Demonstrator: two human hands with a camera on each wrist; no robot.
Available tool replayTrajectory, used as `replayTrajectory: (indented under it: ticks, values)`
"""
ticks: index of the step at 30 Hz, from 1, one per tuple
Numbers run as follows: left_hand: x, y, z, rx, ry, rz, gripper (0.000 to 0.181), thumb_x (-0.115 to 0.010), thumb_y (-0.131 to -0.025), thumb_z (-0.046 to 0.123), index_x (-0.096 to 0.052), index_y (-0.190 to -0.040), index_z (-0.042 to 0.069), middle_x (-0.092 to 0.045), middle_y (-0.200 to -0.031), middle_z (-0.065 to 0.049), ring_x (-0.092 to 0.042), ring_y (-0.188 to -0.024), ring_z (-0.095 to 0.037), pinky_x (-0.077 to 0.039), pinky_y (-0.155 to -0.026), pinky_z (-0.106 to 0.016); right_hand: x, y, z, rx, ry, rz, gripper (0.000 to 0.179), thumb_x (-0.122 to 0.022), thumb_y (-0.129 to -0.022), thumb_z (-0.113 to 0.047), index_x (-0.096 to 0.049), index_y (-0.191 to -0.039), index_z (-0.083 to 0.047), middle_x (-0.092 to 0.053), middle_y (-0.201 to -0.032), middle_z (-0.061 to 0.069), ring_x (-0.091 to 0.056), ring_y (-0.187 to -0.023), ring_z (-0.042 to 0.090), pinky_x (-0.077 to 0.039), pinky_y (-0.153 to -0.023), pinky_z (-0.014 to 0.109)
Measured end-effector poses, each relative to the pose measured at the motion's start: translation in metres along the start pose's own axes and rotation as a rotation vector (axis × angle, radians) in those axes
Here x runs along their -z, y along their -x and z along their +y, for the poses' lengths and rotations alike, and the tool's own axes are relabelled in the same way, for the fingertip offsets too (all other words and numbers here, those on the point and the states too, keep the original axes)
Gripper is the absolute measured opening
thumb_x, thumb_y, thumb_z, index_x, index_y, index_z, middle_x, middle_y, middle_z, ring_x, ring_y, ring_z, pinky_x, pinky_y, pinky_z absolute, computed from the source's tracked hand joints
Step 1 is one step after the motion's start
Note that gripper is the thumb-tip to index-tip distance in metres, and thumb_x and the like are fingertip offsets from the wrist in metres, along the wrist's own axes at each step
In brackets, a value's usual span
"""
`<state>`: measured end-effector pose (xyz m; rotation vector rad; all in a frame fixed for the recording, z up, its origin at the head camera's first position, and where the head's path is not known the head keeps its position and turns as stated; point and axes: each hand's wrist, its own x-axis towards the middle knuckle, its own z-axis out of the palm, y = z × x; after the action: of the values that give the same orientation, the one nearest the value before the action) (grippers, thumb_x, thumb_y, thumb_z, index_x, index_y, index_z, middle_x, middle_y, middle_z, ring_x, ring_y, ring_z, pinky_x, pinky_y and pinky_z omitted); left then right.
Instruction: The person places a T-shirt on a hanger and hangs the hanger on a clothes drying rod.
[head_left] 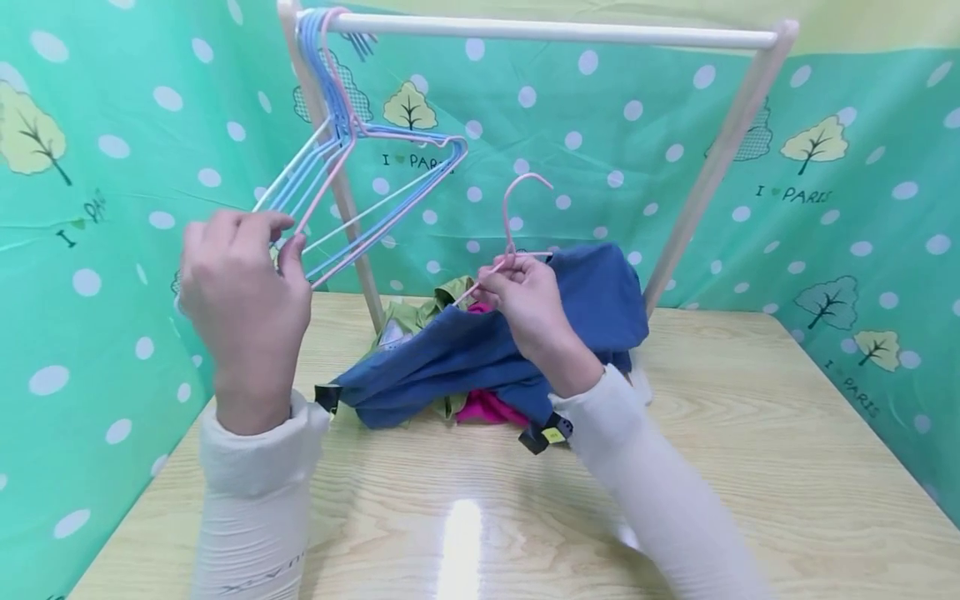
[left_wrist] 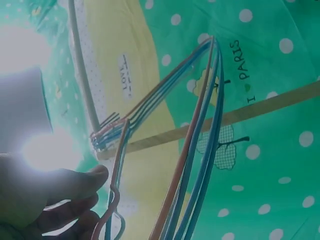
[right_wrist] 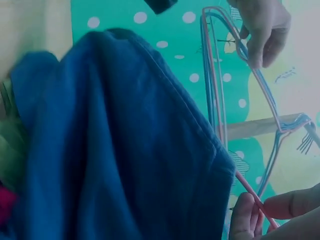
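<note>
Your right hand (head_left: 532,307) pinches the pink hanger (head_left: 506,210) in the blue garment (head_left: 465,354), left hand (head_left: 243,283) at racked hangers (head_left: 347,123), grip unclear: hanging up likely wants lifting to the rail (head_left: 555,31).

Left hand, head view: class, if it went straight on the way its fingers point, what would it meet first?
Most likely the hung pink hanger, just ahead of the left hand; depth is unclear, and they may be touching.
</note>
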<state>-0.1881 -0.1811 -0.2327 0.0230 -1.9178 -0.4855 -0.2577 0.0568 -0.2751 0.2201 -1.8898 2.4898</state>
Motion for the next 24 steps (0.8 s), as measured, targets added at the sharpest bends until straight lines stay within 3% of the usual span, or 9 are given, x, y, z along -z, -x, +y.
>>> replayTrajectory:
  ticks: [10, 24]
  values:
    - [0.005, -0.001, -0.006, 0.023, -0.002, -0.081, 0.023, -0.073, -0.094, 0.006, -0.074, -0.114, -0.005, -0.069, -0.108, -0.026, -0.052, -0.093, -0.046, -0.046, -0.072, -0.056, 0.002, -0.002, -0.058, 0.053, 0.170, -0.085, 0.012, -0.058, -0.100, 0.005, -0.049, -0.107, 0.000, -0.057, -0.098, 0.013, -0.066, -0.088, 0.021, -0.060, -0.084, 0.032]
    - [0.003, -0.004, -0.009, 0.080, 0.001, -0.145, 0.025, -0.073, -0.092, -0.001, -0.072, -0.116, -0.007, -0.068, -0.113, -0.028, -0.053, -0.097, -0.046, -0.046, -0.081, -0.057, 0.020, -0.001, -0.138, 0.049, 0.352, -0.051, 0.003, -0.055, -0.103, 0.003, -0.052, -0.103, 0.003, -0.054, -0.110, 0.013, -0.061, -0.093, 0.023, -0.058, -0.082, 0.029]
